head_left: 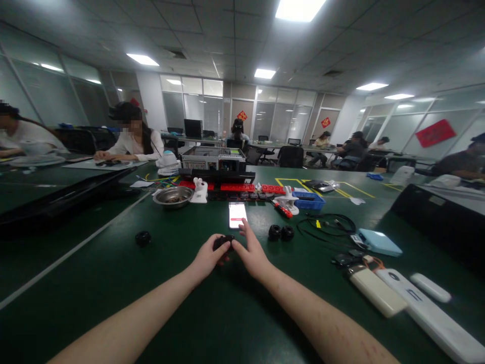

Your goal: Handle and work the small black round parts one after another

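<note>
Left hand [207,258] closed around small black part [223,241] on green tabletop [113,263]. Right hand [253,255] spread, fingertip touching the part, near lit phone [237,215].

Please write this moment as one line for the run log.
left hand: holds small black part | right hand: touches same part, finger toward lit phone | surface: green table

Small black round part [223,241] on green tabletop, between fingertips.

Dark green table [113,273] with white lines, black part [223,241], red-and-white phone screen [237,215], blue tray [310,202]
</note>
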